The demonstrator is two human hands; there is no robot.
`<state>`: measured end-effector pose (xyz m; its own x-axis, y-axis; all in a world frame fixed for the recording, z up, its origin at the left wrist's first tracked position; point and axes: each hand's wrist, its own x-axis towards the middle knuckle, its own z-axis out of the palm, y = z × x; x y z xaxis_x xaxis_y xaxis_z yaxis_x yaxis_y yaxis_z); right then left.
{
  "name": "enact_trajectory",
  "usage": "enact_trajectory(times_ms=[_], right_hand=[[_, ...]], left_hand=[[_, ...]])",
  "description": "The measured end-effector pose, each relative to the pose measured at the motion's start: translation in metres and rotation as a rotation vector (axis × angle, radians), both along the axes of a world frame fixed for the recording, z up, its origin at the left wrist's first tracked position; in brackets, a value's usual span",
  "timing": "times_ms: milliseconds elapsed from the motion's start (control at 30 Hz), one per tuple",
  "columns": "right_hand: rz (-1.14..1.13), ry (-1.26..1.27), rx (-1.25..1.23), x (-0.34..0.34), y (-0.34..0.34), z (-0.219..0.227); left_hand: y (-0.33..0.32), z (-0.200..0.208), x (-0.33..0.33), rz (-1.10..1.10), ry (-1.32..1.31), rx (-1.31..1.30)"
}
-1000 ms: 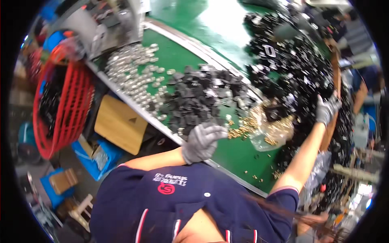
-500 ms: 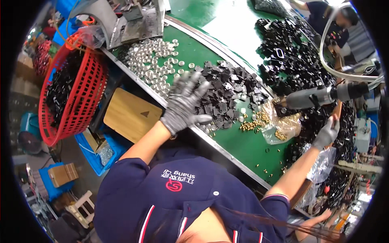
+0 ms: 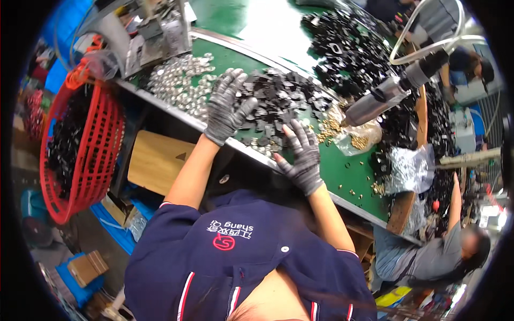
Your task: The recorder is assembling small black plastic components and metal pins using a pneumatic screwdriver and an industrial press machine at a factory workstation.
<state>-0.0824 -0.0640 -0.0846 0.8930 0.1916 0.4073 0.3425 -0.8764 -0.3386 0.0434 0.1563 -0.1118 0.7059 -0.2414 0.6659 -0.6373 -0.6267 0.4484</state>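
Note:
My left hand (image 3: 226,107), in a grey striped glove, lies with fingers apart at the left edge of a pile of flat black plastic pieces (image 3: 281,96). Small clear round parts (image 3: 179,80) are spread just beyond it. My right hand (image 3: 304,158), gloved with bare fingertips, reaches over the front part of the same pile, fingers spread and nothing visibly held. To its right, brass screws (image 3: 327,131) lie beside and inside a clear plastic bag (image 3: 350,140). A hanging power screwdriver (image 3: 377,101) points its tip down at them, with neither hand on it.
A metal fixture (image 3: 160,40) stands at the bench's far left. Beside the bench is a red basket (image 3: 85,155) of black parts. More black parts (image 3: 348,59) are heaped behind a metal rail (image 3: 257,53). Other people (image 3: 444,251) work at the right.
My right hand has come left from the far right side to the black pieces. My left hand has shifted slightly left. The screwdriver hangs more tilted; the whole view has turned somewhat.

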Motion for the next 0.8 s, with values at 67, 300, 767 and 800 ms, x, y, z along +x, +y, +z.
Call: enact_trajectory(times_ms=[67,300,767,800], right_hand=[[0.084,-0.053,-0.121,0.015,0.021,0.002],[0.079,-0.088,0.062,0.037,0.029,-0.029],[-0.070,0.105,0.062,0.049,0.021,-0.030],[-0.069,0.102,0.077,0.051,0.019,-0.033]], left_hand=[[0.027,-0.002,-0.014,0.107,-0.108,-0.352],[0.206,-0.116,-0.098,0.831,0.165,-0.291],[0.239,-0.166,-0.061,0.125,1.956,1.012],[0.238,-0.163,-0.049,0.089,2.087,0.984]])
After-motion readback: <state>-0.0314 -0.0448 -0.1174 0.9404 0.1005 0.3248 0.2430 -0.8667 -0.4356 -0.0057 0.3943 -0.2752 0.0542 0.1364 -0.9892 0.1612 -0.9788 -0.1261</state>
